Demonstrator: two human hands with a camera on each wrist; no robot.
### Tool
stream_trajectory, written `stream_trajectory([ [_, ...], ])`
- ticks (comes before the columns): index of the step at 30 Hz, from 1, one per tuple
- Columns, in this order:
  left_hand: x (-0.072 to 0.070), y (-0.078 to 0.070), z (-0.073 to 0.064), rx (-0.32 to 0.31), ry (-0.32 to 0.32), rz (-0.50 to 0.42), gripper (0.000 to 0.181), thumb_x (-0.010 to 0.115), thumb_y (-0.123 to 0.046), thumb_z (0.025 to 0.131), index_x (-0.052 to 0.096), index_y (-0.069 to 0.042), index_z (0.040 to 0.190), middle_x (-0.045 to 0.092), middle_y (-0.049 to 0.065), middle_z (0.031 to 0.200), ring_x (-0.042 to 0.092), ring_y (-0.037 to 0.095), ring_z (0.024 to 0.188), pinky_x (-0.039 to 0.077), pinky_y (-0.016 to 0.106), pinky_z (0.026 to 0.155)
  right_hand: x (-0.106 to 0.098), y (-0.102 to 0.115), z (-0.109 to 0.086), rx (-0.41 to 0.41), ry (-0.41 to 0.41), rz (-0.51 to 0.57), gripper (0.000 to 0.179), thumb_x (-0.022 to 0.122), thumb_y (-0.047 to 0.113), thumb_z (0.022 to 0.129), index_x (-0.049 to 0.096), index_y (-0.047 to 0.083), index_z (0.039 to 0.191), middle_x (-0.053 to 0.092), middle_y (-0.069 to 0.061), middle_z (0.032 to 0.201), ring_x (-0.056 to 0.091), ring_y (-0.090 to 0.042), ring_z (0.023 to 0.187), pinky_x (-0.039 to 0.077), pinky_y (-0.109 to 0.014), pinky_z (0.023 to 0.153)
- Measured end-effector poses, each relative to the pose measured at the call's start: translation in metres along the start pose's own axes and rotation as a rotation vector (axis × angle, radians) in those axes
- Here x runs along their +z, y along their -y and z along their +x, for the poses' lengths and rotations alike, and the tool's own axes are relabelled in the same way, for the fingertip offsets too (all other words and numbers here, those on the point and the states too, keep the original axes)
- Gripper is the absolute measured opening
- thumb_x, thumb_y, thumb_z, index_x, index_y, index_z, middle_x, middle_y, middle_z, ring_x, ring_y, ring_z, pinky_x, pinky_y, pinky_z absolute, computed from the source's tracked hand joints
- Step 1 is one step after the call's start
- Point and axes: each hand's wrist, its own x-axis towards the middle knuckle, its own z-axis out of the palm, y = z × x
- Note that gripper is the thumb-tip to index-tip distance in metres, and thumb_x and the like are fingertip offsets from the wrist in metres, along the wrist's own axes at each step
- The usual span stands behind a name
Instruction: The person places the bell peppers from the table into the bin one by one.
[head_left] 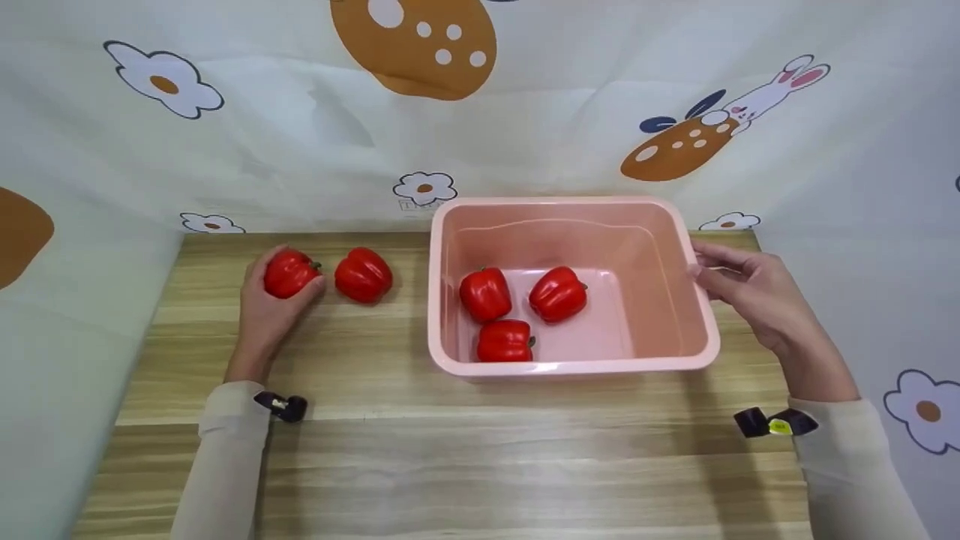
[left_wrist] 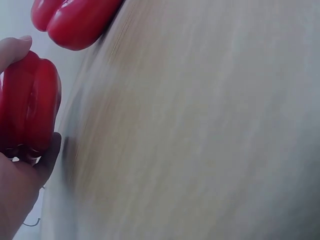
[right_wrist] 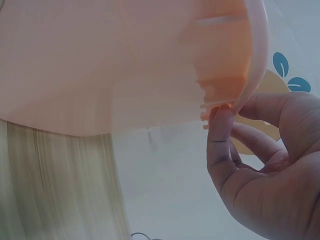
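My left hand (head_left: 271, 311) grips a red bell pepper (head_left: 289, 273) at the back left of the table, thumb on one side and fingers round the other. In the left wrist view that pepper (left_wrist: 30, 102) sits between thumb and fingers. Just right of it lies a second bell pepper (head_left: 364, 275). A pink plastic bin (head_left: 577, 367) stands right of centre with three red bell peppers inside: one at the left (head_left: 485, 295), one at the front (head_left: 505, 341), one near the middle (head_left: 558, 295). My right hand (head_left: 757, 289) pinches the bin's right rim (right_wrist: 257, 55) between thumb and fingers.
The wood-grain table (head_left: 465, 457) stretches toward me in front of the bin. A patterned cloth (head_left: 285, 127) with flowers and carrots hangs along the back and both sides, close behind the bin. Dark wrist cameras are strapped at both sleeves.
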Motion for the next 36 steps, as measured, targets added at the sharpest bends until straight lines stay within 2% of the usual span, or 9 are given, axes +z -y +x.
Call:
stream_trajectory([
  [4,-0.002,0.001,-0.006,0.022,-0.007,-0.012,0.083,0.083,-0.041,0.081,0.040,-0.029,0.151,0.042,0.003,0.154,0.039,0.025,0.141,0.045,0.054,0.112,0.000,0.000,0.000,0.005,-0.002,-0.025,0.056,0.069,0.017,0.095,0.052,-0.005,0.143,0.070,0.000,0.105,0.074,-0.006,0.085,0.061,-0.022,0.071],
  [11,-0.004,-0.006,-0.011,-0.024,0.025,-0.001,0.086,0.083,-0.045,0.080,0.038,-0.033,0.152,0.040,0.001,0.156,0.036,0.027,0.143,0.046,0.054,0.111,-0.003,0.001,-0.002,0.019,-0.022,-0.158,0.055,0.067,0.022,0.097,0.052,0.000,0.145,0.069,0.006,0.106,0.073,-0.004,0.087,0.061,-0.023,0.072],
  [14,-0.006,-0.008,-0.014,-0.025,0.041,0.007,0.087,0.083,-0.046,0.080,0.037,-0.032,0.152,0.039,0.002,0.157,0.036,0.029,0.144,0.047,0.056,0.110,-0.003,0.001,-0.002,0.026,-0.023,-0.197,0.055,0.066,0.024,0.097,0.052,0.002,0.145,0.069,0.008,0.106,0.073,-0.003,0.088,0.062,-0.024,0.072],
  [21,-0.009,-0.014,-0.027,-0.020,0.034,0.023,0.085,0.082,-0.042,0.082,0.036,-0.033,0.152,0.038,0.004,0.157,0.037,0.029,0.143,0.046,0.055,0.110,-0.001,0.004,0.001,0.023,0.009,-0.141,0.057,0.068,0.021,0.096,0.050,-0.002,0.145,0.069,0.006,0.106,0.073,-0.003,0.089,0.062,-0.024,0.072],
  [25,-0.010,-0.020,-0.033,-0.028,0.057,0.041,0.087,0.082,-0.043,0.082,0.034,-0.034,0.153,0.035,0.003,0.158,0.035,0.030,0.144,0.047,0.057,0.109,-0.002,0.005,0.001,0.016,0.017,-0.174,0.056,0.068,0.022,0.097,0.050,0.000,0.145,0.068,0.005,0.106,0.072,-0.003,0.089,0.062,-0.024,0.072],
  [31,-0.011,-0.032,-0.042,0.016,0.083,0.079,0.086,0.080,-0.046,0.082,0.034,-0.033,0.153,0.037,0.004,0.157,0.037,0.032,0.142,0.050,0.059,0.106,-0.004,0.007,0.000,0.012,0.020,-0.244,0.057,0.067,0.025,0.097,0.050,0.003,0.147,0.067,0.006,0.105,0.072,-0.002,0.089,0.062,-0.025,0.074],
  [36,-0.014,-0.042,-0.048,0.071,0.079,0.091,0.083,0.081,-0.043,0.083,0.036,-0.032,0.152,0.040,0.004,0.154,0.040,0.031,0.139,0.051,0.059,0.103,-0.002,0.008,0.001,0.018,0.024,-0.281,0.057,0.068,0.028,0.096,0.051,0.006,0.146,0.066,0.006,0.105,0.073,-0.003,0.087,0.063,-0.026,0.074],
])
